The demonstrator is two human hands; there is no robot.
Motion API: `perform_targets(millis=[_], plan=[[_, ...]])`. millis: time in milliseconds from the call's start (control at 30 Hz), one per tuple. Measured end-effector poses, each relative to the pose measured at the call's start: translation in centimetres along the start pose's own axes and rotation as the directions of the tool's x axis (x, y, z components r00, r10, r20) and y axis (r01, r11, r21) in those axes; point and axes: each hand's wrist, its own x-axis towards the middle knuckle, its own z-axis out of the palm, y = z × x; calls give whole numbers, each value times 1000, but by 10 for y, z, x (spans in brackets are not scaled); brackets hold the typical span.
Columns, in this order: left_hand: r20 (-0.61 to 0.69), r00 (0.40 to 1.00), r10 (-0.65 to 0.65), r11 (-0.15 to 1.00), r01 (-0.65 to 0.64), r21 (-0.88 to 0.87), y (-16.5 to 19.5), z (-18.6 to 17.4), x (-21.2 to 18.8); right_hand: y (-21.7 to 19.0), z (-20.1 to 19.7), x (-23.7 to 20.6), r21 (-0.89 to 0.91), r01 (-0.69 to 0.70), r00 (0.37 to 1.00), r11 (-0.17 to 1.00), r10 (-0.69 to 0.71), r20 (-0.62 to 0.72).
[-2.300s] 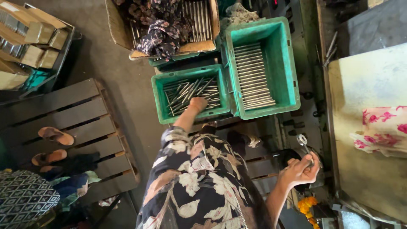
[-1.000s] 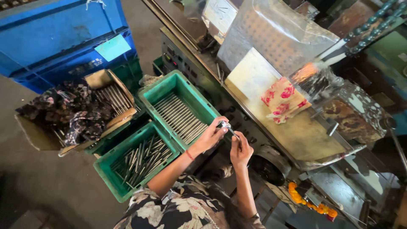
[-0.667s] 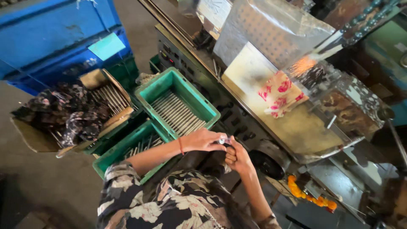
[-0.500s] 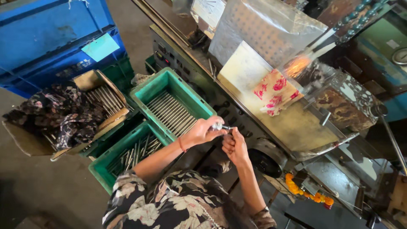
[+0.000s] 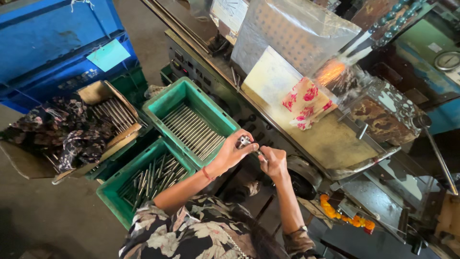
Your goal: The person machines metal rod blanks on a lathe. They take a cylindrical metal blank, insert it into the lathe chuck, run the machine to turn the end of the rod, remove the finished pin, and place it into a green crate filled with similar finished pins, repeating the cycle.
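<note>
My left hand (image 5: 233,152) and my right hand (image 5: 273,162) meet in front of me, both closed around a small metal rod with a silver end piece (image 5: 247,142). The piece shows between my fingertips; the rest of the rod is hidden by my fingers. Below my left forearm sits a green crate of loose metal rods (image 5: 143,181). A second green crate (image 5: 191,125), just beyond it, holds rods laid in neat rows.
A long machine bench (image 5: 335,144) runs to the right, with a white-and-pink cloth (image 5: 304,102) on it and sparks (image 5: 330,73) glowing behind. A cardboard box (image 5: 106,115) with rods and dark cloth lies left, before blue bins (image 5: 52,43). Orange flowers (image 5: 352,218) lie low right.
Earlier my left hand was reaching into the crate of loose rods while the right was held apart. Both hands have since come together on the rod, and my view has swung toward the bench.
</note>
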Motion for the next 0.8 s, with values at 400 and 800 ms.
perform_targets(millis=[400, 800], plan=[[151, 987, 62, 996, -51, -76, 52, 2, -3, -50, -42, 20, 110, -165, 986, 980, 168, -21], [446, 855, -266, 789, 459, -410, 51, -17, 27, -45, -74, 94, 439, -310, 820, 843, 3, 573]])
